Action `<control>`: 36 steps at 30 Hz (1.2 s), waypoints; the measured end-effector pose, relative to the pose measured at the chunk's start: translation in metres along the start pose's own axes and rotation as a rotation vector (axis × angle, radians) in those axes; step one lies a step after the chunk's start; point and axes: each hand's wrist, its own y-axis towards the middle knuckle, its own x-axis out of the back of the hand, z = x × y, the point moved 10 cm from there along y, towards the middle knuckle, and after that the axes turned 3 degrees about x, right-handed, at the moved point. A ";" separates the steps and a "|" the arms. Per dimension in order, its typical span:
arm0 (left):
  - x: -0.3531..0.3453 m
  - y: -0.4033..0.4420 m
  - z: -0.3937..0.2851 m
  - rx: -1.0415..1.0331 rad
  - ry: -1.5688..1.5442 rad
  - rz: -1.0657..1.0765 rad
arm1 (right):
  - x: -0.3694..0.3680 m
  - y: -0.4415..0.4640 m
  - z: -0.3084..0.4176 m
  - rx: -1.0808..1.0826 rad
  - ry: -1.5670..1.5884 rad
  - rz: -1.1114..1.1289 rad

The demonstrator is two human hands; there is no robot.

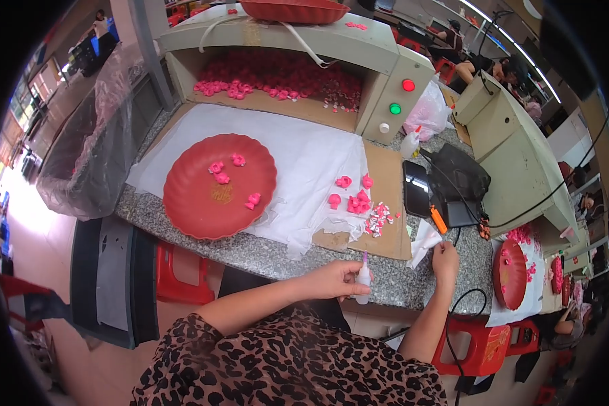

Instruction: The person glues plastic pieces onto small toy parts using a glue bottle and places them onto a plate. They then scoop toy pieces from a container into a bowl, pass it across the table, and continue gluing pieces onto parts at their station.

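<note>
My left hand [336,279] is closed around a small white squeeze bottle [364,279] with a thin purple tip, held upright at the counter's front edge. To the right, my right hand [445,261] has its fingers closed at the corner of a white tissue [424,239]. Beyond the bottle, tiny pink and white pieces [379,220] lie heaped on brown cardboard [386,169]. Several pink figure parts [358,201] sit beside them on white paper [304,155]. A large red scalloped plate [210,215] at left carries a few pink figures [220,177].
A pale machine housing [277,37] holds many pink pieces under its hood. A black phone [416,188], an orange-handled tool [438,220], a black bag [460,176] and a glue bottle [411,143] lie at right. A plastic-lined bin [88,155] stands left; other people sit farther off.
</note>
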 end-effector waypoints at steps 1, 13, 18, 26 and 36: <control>0.001 0.001 0.001 -0.006 0.006 -0.026 | 0.002 -0.001 0.006 0.016 0.026 -0.010; -0.010 -0.002 -0.002 -0.144 -0.035 0.030 | -0.008 0.005 0.024 -0.007 -0.060 -0.027; -0.014 -0.004 -0.001 -0.164 -0.027 0.044 | -0.014 0.009 0.006 -0.075 -0.025 0.093; -0.020 -0.003 0.003 -0.176 -0.001 0.048 | -0.017 0.015 -0.010 0.069 0.042 -0.005; -0.024 -0.020 -0.014 -0.129 0.049 0.062 | 0.023 -0.018 0.010 -0.029 -0.157 0.041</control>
